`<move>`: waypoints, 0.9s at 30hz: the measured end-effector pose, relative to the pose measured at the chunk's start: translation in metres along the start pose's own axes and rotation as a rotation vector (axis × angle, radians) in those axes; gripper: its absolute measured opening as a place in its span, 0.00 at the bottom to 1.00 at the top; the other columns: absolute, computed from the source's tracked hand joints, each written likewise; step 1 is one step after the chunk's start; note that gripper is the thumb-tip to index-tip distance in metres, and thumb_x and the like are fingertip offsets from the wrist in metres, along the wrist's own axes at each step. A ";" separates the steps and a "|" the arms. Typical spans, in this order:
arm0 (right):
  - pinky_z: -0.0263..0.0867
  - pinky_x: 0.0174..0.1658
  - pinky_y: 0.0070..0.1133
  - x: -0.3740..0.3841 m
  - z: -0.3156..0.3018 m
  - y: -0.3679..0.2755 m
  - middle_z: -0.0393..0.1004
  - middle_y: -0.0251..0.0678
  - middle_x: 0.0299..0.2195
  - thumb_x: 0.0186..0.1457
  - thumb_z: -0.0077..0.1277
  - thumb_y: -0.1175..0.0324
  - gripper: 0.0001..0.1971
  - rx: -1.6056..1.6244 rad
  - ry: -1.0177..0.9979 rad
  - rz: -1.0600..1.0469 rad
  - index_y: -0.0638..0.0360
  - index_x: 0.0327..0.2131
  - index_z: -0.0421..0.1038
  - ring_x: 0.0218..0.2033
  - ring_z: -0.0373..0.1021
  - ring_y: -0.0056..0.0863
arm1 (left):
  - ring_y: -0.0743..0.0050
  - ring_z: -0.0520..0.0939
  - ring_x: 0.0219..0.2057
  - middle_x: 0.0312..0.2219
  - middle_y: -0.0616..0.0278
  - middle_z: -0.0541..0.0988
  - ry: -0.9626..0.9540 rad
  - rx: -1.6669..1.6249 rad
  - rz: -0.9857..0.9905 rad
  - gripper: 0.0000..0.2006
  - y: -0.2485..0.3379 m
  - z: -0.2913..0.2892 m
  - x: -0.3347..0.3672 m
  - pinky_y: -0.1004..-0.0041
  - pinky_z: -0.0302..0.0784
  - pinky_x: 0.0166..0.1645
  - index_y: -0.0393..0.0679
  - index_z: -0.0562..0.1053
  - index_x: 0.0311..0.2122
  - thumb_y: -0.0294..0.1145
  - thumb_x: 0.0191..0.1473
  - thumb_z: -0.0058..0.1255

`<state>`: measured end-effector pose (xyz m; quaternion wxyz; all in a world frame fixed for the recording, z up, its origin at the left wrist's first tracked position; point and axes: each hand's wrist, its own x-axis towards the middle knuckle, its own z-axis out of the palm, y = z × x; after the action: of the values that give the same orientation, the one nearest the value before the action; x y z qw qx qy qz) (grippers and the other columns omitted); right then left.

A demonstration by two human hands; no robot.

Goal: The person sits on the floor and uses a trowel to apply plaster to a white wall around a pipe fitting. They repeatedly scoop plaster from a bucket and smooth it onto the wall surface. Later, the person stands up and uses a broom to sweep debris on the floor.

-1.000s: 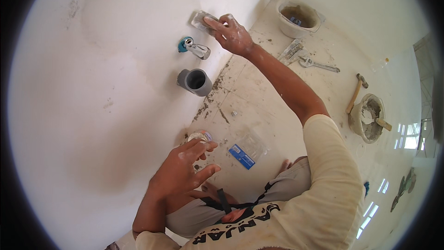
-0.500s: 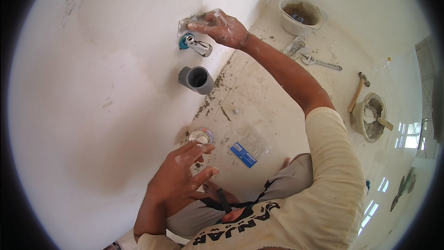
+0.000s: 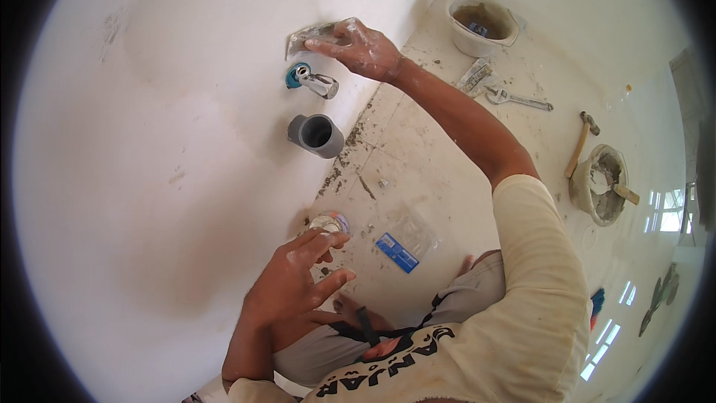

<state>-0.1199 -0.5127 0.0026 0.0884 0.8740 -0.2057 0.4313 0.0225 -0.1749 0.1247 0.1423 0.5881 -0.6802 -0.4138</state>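
Observation:
My right hand [image 3: 363,48] is stretched out to the white wall [image 3: 194,119]. It grips a flat, putty-smeared scraper blade [image 3: 304,39], whose edge lies at the wall. Just below the blade, a chrome angle valve [image 3: 319,85] sticks out of the wall with a blue ring [image 3: 294,75] around its base. Under that, a grey pipe elbow [image 3: 318,136] projects with its round mouth facing up. My left hand [image 3: 298,272] hovers with fingers bent and thumb apart, holding nothing. Partly hidden behind its fingertips is a small round tin [image 3: 332,220] on the floor.
On the floor lie a blue card with clear packaging [image 3: 397,252], an adjustable wrench [image 3: 520,99] and a hammer [image 3: 581,144]. One tub [image 3: 477,45] stands in the far corner; another tub [image 3: 617,213], at right, holds mortar and a wooden-handled tool. Crumbs of debris line the wall's foot.
The scraper blade has tilted slightly in my right hand, which stays above the valve. The view has shifted a little; my left hand keeps nearly the same pose.

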 end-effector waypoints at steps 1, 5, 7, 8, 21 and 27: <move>0.75 0.41 0.23 0.002 0.002 -0.002 0.70 0.41 0.43 0.51 0.56 0.72 0.31 0.010 -0.005 -0.015 0.22 0.56 0.68 0.41 0.72 0.33 | 0.69 0.79 0.34 0.38 0.57 0.79 -0.003 0.001 -0.007 0.25 0.001 -0.001 0.000 0.70 0.76 0.40 0.40 0.73 0.50 0.32 0.45 0.67; 0.75 0.41 0.21 0.003 0.001 -0.001 0.69 0.40 0.42 0.49 0.57 0.73 0.32 0.033 -0.010 -0.060 0.25 0.56 0.69 0.40 0.71 0.30 | 0.68 0.79 0.34 0.38 0.56 0.79 -0.017 -0.007 -0.018 0.25 0.007 -0.002 -0.001 0.70 0.76 0.41 0.40 0.73 0.50 0.32 0.45 0.67; 0.75 0.43 0.22 0.003 -0.003 -0.001 0.69 0.39 0.41 0.48 0.57 0.75 0.32 0.055 -0.027 -0.062 0.25 0.56 0.69 0.40 0.70 0.30 | 0.68 0.79 0.34 0.38 0.55 0.79 -0.019 -0.007 -0.005 0.25 0.006 -0.002 0.001 0.70 0.76 0.41 0.40 0.73 0.50 0.31 0.45 0.67; 0.75 0.43 0.22 0.005 -0.002 -0.003 0.69 0.39 0.41 0.48 0.57 0.75 0.33 0.072 -0.035 -0.061 0.25 0.56 0.69 0.40 0.70 0.30 | 0.68 0.79 0.34 0.38 0.55 0.79 -0.016 -0.002 0.003 0.25 0.004 -0.001 0.000 0.71 0.76 0.41 0.40 0.73 0.50 0.31 0.45 0.67; 0.74 0.44 0.22 -0.001 -0.012 0.005 0.68 0.39 0.42 0.52 0.55 0.73 0.31 0.052 -0.007 0.006 0.22 0.56 0.68 0.42 0.70 0.33 | 0.69 0.79 0.33 0.37 0.56 0.79 -0.015 0.016 0.019 0.25 0.007 -0.001 0.002 0.71 0.76 0.41 0.40 0.73 0.50 0.31 0.45 0.67; 0.73 0.45 0.23 0.002 -0.001 -0.005 0.68 0.38 0.41 0.52 0.55 0.72 0.30 0.061 -0.016 0.016 0.21 0.56 0.68 0.41 0.70 0.32 | 0.69 0.79 0.34 0.37 0.56 0.79 -0.013 0.005 0.027 0.25 0.007 0.000 0.001 0.70 0.75 0.41 0.40 0.73 0.50 0.30 0.45 0.67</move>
<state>-0.1173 -0.5082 0.0046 0.0565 0.8779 -0.2000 0.4313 0.0175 -0.1756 0.1295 0.1419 0.5765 -0.6900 -0.4139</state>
